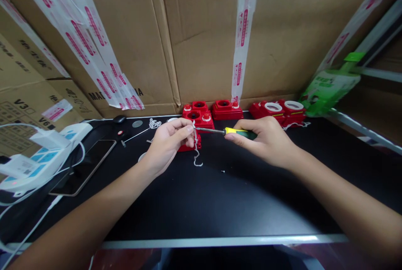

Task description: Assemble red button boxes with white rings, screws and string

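Note:
My right hand (266,140) is closed round the yellow and green handle of a screwdriver (230,131), its shaft pointing left. The screwdriver's tip meets the fingertips of my left hand (171,142), which pinch a thin white cord (197,154). The cord's loose end dangles in a curl above the black table. Whether a screw sits at the tip is too small to tell. Behind my left fingers a red housing (185,148) lies partly hidden. One small screw (222,171) rests on the table below the screwdriver.
Red housings with round openings (228,110) stand along the cardboard wall (204,52); more with white rings (293,105) are at right, beside a green pouch (329,89). At left lie a phone (84,167), a white power strip (47,157) with cables, and a bundled white cord (154,123).

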Demonstrator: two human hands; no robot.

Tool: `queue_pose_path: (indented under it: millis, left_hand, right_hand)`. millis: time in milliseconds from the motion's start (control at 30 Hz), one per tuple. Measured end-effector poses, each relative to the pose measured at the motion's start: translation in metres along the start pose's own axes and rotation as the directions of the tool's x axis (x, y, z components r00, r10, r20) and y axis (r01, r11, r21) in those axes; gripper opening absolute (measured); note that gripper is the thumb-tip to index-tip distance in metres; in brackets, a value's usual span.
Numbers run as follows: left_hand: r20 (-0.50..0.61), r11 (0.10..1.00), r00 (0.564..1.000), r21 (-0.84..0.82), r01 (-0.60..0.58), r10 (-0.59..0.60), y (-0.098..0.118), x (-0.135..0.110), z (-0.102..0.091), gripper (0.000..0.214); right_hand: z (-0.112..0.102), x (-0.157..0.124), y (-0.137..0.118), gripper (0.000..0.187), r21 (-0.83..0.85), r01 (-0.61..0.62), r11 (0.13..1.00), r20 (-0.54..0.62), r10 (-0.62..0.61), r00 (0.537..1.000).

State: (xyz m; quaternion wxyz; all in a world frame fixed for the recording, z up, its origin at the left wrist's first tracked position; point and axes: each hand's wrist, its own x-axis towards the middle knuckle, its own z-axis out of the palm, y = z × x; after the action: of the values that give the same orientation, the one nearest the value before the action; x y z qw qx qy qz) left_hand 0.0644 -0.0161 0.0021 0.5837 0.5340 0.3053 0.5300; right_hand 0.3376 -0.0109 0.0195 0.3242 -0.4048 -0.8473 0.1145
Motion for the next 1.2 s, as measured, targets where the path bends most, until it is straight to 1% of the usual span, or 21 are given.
queue_pose_path:
  millis: [167, 300, 767, 1200]
  left_hand:
    - [0.012, 1.0, 1.0, 0.008, -0.006, 0.006, 0.0011, -0.0003, 0.001, 0.02]
    - [0.009, 1.0, 1.0, 0.023, -0.006, 0.005, 0.0007, -0.0002, 0.0009, 0.019]
    - [0.004, 0.999, 1.0, 0.035, -0.016, 0.016, 0.0018, -0.0004, 0.0023, 0.02]
    - [-0.042, 0.994, 0.999, 0.112, -0.012, 0.017, 0.0018, -0.001, 0.0042, 0.021]
  right_hand:
    - [0.0001, 0.0, 0.0011, 0.053, 0.005, -0.017, 1.0, 0.006, 0.017, 1.0]
    - [-0.0004, -0.0004, 0.001, 0.051, 0.011, -0.014, 1.0, 0.013, 0.013, 1.0]
    - [0.0003, 0.0002, 0.0021, 0.054, -0.008, -0.015, 1.0, 0.006, 0.015, 1.0]
    - [-0.0033, 0.0017, -0.0026, 0.061, -0.032, -0.027, 0.999, 0.009, 0.028, 1.0]
